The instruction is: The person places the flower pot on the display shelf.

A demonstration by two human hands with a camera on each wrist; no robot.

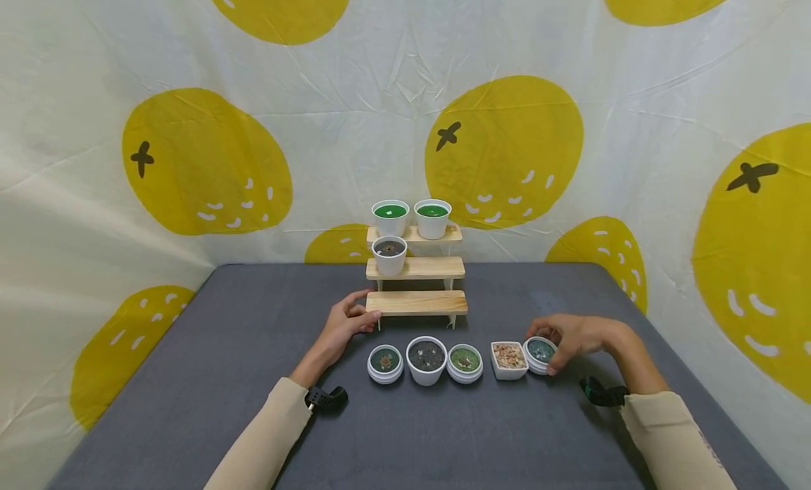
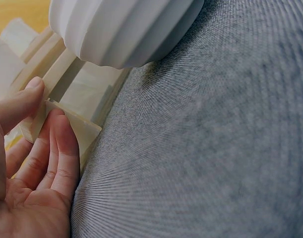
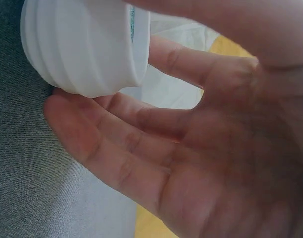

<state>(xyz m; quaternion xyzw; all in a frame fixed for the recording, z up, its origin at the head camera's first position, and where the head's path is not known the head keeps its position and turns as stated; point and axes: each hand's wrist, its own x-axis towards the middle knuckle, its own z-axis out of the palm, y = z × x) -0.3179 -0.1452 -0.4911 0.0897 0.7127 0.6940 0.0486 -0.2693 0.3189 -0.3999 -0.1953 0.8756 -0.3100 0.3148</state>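
Note:
A wooden three-step stand (image 1: 415, 303) is at the back of the table. With thumb above and fingers below, my left hand (image 1: 347, 319) pinches the left end of its lowest step, also seen in the left wrist view. At the right, my right hand (image 1: 579, 335) holds a white ribbed round pot (image 1: 540, 354) with blue-green contents, thumb and fingers on opposite sides. In the right wrist view that ribbed pot (image 3: 82, 49) sits at the table surface. A square white dish (image 1: 509, 361) of pinkish chips stands right beside it.
Two white cups with green contents (image 1: 391, 219) stand on the top step, and a dark-filled cup (image 1: 389, 256) on the middle one. In front are a dark green pot (image 1: 385, 364), a taller grey-filled cup (image 1: 426, 361) and a green-filled pot (image 1: 465, 364).

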